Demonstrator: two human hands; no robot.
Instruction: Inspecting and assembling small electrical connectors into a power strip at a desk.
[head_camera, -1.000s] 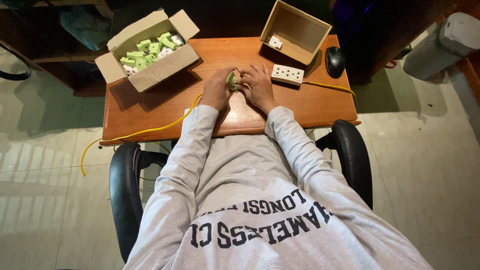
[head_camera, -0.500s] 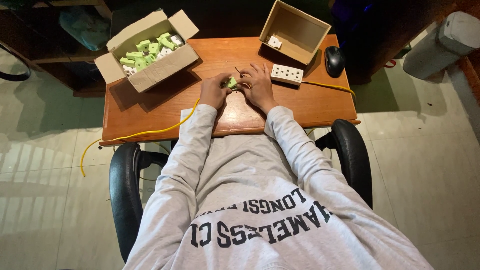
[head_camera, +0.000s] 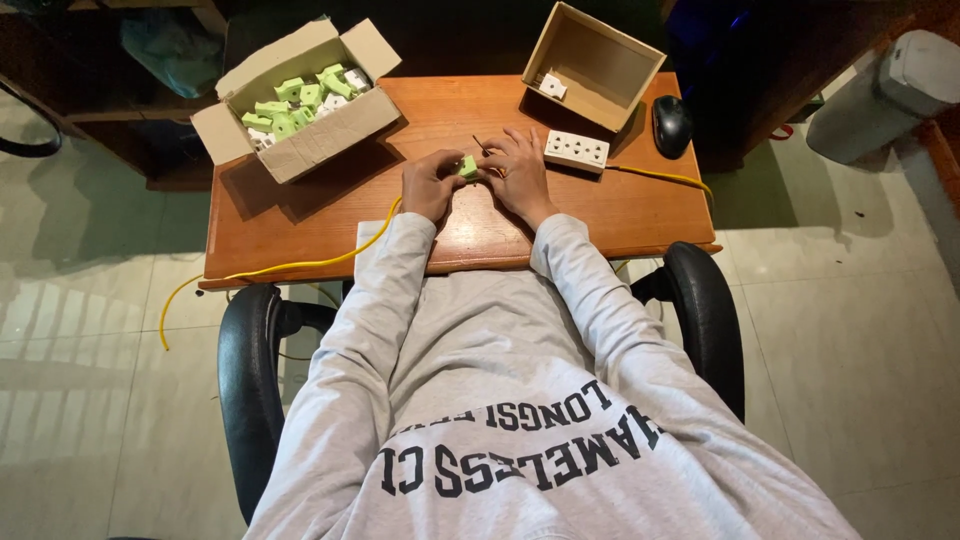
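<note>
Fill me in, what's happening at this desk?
A person seated at a wooden desk holds a small green part between both hands: left hand, right hand. A thin dark tool sticks up by the right hand. An open box of similar green parts sits to the left, a white socket strip to the right.

Table (head_camera: 620, 215) polished wood, smooth sheen; boxes (head_camera: 300, 130) matt brown cardboard; green plug (head_camera: 467, 166) plastic; sweatshirt (head_camera: 520, 380) soft grey cloth.
</note>
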